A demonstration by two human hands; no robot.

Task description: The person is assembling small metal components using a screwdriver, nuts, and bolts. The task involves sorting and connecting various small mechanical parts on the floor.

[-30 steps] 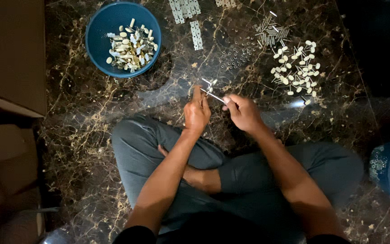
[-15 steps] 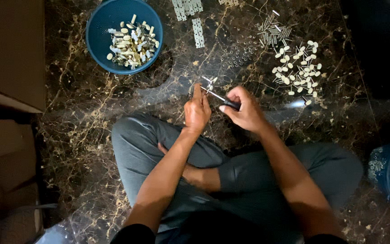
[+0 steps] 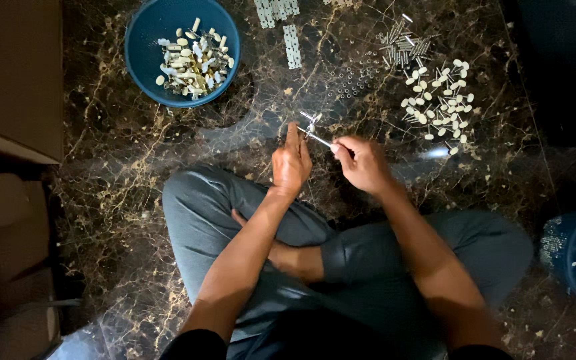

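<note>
A thin, shiny metal tool (image 3: 320, 138) is pinched at one end by the closed fingers of the right hand (image 3: 363, 163). Its far tip meets a small glinting metal piece (image 3: 311, 122), held just above the raised fingertips of the left hand (image 3: 291, 163); its exact shape is hard to make out. Beyond the fingers, smooth pale capsule-shaped pieces (image 3: 438, 100) are scattered on dark veined marble (image 3: 128, 167), and more are heaped in a round blue bowl (image 3: 148, 53).

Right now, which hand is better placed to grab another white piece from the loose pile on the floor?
Right hand, probably: the loose white pieces lie on its side, while the left hand steadies the small metal part.
</note>
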